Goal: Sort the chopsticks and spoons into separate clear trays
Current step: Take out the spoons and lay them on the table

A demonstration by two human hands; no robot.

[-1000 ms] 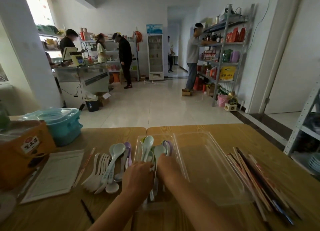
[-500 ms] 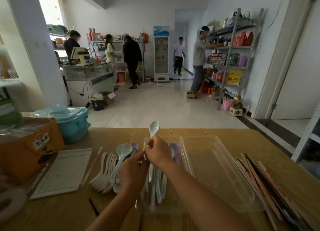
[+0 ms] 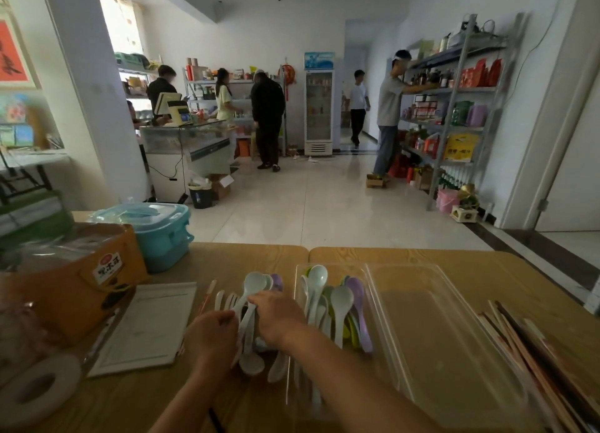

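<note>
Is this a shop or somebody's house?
Most likely a small shop: metal shelves stocked with packaged goods, a glass-door drinks fridge, and a counter with a till screen.

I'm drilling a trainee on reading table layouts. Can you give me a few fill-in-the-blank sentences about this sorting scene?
1. The clear tray on the left holds only ____.
2. The clear tray on the right holds ____.
3. Both the left hand and the right hand are on the loose pile of spoons lying ____ of the spoon tray.
4. The chopsticks lie on the table at the far ____.

Missing words: spoons; nothing; left; right
</note>
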